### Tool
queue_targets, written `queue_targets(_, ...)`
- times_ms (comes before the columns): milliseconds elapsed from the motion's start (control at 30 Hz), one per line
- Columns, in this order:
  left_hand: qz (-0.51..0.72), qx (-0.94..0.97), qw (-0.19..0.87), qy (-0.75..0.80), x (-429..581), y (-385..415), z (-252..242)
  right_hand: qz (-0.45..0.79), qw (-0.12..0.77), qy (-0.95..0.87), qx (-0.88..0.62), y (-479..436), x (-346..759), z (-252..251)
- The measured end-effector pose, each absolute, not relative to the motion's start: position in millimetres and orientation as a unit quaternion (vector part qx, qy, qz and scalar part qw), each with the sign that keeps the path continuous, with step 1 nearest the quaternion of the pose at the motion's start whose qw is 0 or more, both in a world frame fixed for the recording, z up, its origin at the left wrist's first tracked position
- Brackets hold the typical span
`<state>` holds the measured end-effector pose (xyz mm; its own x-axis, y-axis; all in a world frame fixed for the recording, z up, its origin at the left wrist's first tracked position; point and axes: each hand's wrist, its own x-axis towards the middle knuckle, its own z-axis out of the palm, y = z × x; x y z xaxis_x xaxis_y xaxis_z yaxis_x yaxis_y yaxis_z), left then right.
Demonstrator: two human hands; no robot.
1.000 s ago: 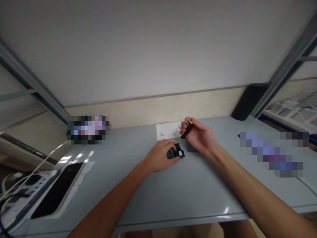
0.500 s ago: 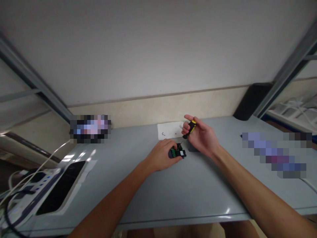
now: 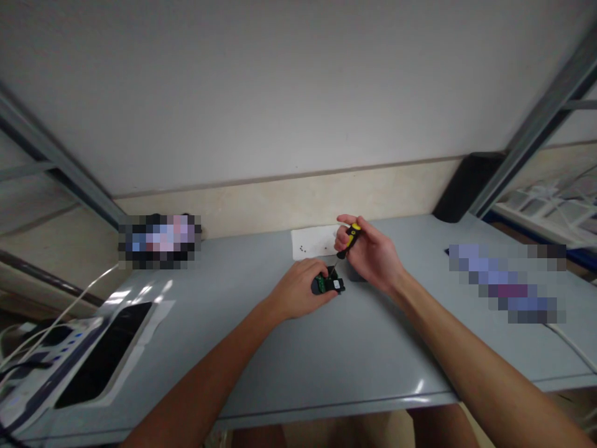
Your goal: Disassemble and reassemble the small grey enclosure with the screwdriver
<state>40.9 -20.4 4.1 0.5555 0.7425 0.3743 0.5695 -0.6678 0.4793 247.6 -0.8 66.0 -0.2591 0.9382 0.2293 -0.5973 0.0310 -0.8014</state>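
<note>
My left hand [image 3: 301, 289] is closed around a small black device with an exposed green circuit board [image 3: 328, 283], steadying it at the tabletop. In my right hand [image 3: 373, 252] is a black and yellow screwdriver [image 3: 353, 236], tilted, its thin shaft pointing down into the device. The tip is too small to make out. Behind the hands lies a white sheet [image 3: 310, 241] with several tiny dark pieces that look like screws. A dark grey part [image 3: 358, 274] lies on the table, partly hidden under my right hand.
On the grey table [image 3: 280, 373], a dark-screened tablet [image 3: 105, 354] and a white power strip [image 3: 51, 367] with cables are at the left. A black cylindrical object [image 3: 466, 186] stands at the back right. Blurred-out items [image 3: 161, 241] lie at both sides.
The whole view has shifted slightly, so everything appears a little further left. The screwdriver's handle shows slightly turned in my right hand; both hands keep their hold.
</note>
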Motion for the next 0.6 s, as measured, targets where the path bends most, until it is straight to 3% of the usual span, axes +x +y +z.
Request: queue_targets(600, 0.295, 0.871, 0.156, 0.359, 39.7, -16.7, -2.4, 0.687, 0.563, -0.411, -0.204, -3.2, 251.4, 66.4)
